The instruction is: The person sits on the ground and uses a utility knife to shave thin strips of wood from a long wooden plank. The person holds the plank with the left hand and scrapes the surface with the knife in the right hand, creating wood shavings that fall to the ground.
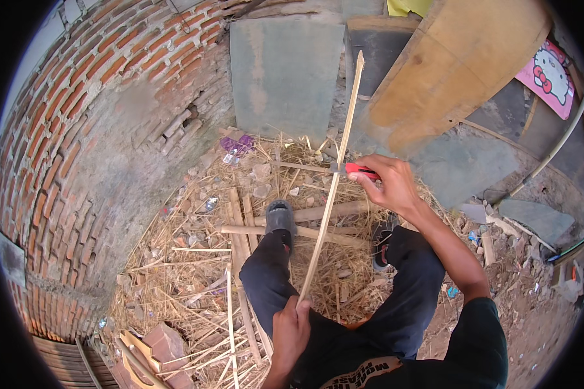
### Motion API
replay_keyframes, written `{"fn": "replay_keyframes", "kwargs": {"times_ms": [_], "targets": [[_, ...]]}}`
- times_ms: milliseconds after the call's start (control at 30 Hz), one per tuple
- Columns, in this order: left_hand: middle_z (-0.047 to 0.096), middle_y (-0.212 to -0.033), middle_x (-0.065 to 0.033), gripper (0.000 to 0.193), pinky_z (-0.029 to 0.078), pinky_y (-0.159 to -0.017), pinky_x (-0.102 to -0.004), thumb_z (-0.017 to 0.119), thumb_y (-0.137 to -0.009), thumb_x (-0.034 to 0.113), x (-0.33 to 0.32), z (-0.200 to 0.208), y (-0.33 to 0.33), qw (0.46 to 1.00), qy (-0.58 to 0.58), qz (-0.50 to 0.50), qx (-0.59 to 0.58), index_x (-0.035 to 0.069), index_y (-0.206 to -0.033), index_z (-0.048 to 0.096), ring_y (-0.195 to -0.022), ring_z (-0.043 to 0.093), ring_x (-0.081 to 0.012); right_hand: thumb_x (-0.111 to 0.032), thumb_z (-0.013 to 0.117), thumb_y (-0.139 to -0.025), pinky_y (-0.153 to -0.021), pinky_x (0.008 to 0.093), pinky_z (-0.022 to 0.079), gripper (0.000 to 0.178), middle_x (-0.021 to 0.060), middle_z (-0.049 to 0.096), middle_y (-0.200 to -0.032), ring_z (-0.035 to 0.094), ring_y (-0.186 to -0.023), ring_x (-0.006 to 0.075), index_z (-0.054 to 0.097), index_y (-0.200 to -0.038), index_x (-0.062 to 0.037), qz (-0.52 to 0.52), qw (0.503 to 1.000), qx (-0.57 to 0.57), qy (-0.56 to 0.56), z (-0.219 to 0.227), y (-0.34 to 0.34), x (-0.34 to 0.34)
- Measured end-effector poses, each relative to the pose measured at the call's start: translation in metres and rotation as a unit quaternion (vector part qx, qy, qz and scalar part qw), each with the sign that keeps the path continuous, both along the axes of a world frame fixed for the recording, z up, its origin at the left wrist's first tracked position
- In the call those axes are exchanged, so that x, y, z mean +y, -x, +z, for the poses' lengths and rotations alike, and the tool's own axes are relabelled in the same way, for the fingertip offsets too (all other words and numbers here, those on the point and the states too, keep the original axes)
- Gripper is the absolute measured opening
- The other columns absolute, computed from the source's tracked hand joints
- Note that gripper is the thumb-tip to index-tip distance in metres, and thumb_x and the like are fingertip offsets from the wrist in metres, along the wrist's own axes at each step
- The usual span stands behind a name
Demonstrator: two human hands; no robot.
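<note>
A long, pale bamboo strip [326, 217] slants up and away from my lap, its far end rising in front of the grey panel. My left hand [291, 332] is closed round its near end, by my left thigh. Past the strip's middle, a knife with a red and black handle [362, 171] meets it, the grey blade lying across the strip. The handle sits in the closed fingers of my right hand [394, 186]. A thin pale curl stands beside the blade; whether it is a shaving I cannot tell.
Shavings and straw-like strips [175, 292] litter the ground round my feet, with wooden poles [240, 285] among them. A brick wall [65, 162] curves along the left. Boards lean ahead, including a grey panel [285, 78] and a brown sheet [461, 58]. Rubble lies at right.
</note>
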State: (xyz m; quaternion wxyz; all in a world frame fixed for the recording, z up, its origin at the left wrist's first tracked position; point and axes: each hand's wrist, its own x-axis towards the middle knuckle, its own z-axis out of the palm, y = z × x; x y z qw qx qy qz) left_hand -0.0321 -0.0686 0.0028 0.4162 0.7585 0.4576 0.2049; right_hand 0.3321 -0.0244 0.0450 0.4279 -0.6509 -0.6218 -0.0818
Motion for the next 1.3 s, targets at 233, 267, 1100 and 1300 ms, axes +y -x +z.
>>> {"fn": "replay_keyframes", "kwargs": {"times_ms": [233, 267, 1100, 1300], "targets": [[0.057, -0.063, -0.0188, 0.046, 0.044, -0.057, -0.0481, 0.049, -0.119, 0.032, -0.002, -0.007, 0.011, 1.0, -0.002, 0.021, 0.021, -0.001, -0.088, 0.058, -0.057, 0.058, -0.038, -0.029, 0.082, -0.097, -0.066, 0.0403, 0.057, 0.026, 0.0146, 0.078, -0.093, 0.073, -0.073, 0.0329, 0.081, -0.109, -0.0054, 0.02, 1.0, -0.013, 0.014, -0.003, -0.006, 0.017], [0.058, -0.066, -0.0232, 0.043, 0.045, -0.058, -0.0512, 0.052, -0.118, 0.031, -0.003, -0.009, 0.013, 0.999, 0.003, 0.024, 0.02, -0.001, -0.09, 0.059, -0.061, 0.059, -0.0455, -0.027, 0.082, -0.097, -0.067, 0.0402, 0.057, 0.027, 0.0163, 0.078, -0.096, 0.073, -0.073, 0.0335, 0.08, -0.109, -0.0032, 0.028, 0.999, -0.011, 0.012, -0.002, -0.007, 0.019], [0.063, -0.074, -0.0212, 0.05, 0.05, -0.071, -0.0494, 0.048, -0.117, 0.041, -0.069, -0.014, 0.089, 0.986, 0.155, 0.017, 0.063, -0.002, -0.098, 0.067, -0.07, 0.061, -0.0361, -0.056, 0.065, -0.106, -0.062, 0.0376, 0.048, 0.055, 0.0074, 0.067, -0.074, 0.06, -0.065, 0.0202, 0.081, -0.1, -0.0036, -0.276, 0.94, 0.192, 0.06, -0.046, -0.291, 0.061], [0.054, -0.063, -0.0021, 0.063, 0.044, -0.049, -0.0345, 0.04, -0.119, 0.053, -0.021, -0.042, 0.096, 0.959, 0.28, 0.028, -0.029, 0.0, -0.096, 0.064, -0.054, 0.055, -0.0126, -0.058, 0.058, -0.112, -0.046, 0.0269, 0.022, 0.054, -0.0075, 0.041, -0.071, 0.029, -0.051, 0.0037, 0.067, -0.116, -0.0056, -0.052, 0.88, 0.443, 0.167, -0.038, -0.199, 0.038]]}}
